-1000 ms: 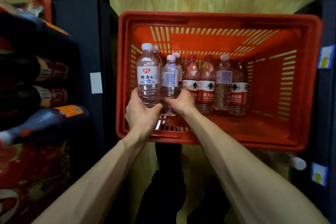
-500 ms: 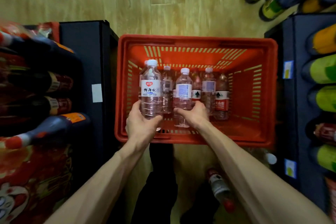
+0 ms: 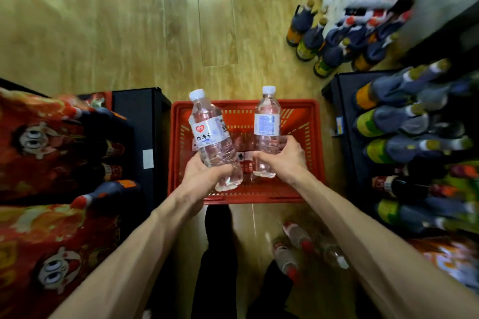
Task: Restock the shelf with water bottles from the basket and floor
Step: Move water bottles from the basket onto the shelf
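While the left hand (image 3: 204,176) wraps one bottle (image 3: 213,138) tilted left, the right hand (image 3: 282,156) clasps another bottle (image 3: 267,132) upright; both are above the red basket (image 3: 315,153), between dark shelves (image 3: 145,116), with bare floor (image 3: 129,33) beyond its far rim.

The left-hand bottle (image 3: 213,142) bore a white label with a red heart logo and the characters 纯净水. The right-hand bottle (image 3: 267,132) carried a blue-printed label, its text too blurred to read.

Clear glossy plastic bottles (image 3: 215,147), red plastic basket (image 3: 315,137)
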The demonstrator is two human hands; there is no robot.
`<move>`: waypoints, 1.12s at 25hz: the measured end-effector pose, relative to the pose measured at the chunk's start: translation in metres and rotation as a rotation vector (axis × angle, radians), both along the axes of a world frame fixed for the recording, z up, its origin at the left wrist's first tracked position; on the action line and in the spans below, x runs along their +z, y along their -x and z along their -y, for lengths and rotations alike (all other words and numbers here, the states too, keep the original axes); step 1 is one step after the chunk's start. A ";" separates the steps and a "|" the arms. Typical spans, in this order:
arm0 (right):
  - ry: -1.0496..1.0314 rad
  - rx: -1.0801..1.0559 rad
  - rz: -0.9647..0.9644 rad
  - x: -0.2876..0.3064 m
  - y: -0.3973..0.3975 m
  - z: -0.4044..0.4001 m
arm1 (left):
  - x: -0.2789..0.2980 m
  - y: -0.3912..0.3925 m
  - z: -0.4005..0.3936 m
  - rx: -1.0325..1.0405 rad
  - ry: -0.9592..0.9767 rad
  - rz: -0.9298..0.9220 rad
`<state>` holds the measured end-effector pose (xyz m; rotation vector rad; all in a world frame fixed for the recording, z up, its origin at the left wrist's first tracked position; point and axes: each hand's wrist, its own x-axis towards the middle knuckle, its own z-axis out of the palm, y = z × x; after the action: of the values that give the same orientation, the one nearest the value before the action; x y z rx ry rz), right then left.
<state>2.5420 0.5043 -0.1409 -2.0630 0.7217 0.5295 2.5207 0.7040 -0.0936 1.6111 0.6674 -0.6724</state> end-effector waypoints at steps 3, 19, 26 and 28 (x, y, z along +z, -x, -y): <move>-0.050 -0.014 0.076 0.056 0.004 0.021 | 0.049 0.001 0.012 -0.117 -0.021 0.096; 0.012 -0.086 0.320 0.400 0.011 0.078 | 0.378 -0.024 0.057 -0.365 -0.075 0.394; -0.032 -0.200 0.431 0.507 0.022 0.088 | 0.485 -0.028 0.077 -0.495 -0.036 0.556; -0.033 -0.227 0.465 0.540 0.027 0.101 | 0.513 -0.032 0.088 -0.504 -0.018 0.593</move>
<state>2.5150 0.4032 0.3989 -1.9391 0.6470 -0.0686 2.5531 0.6164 0.4193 1.8916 -0.1743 -0.4979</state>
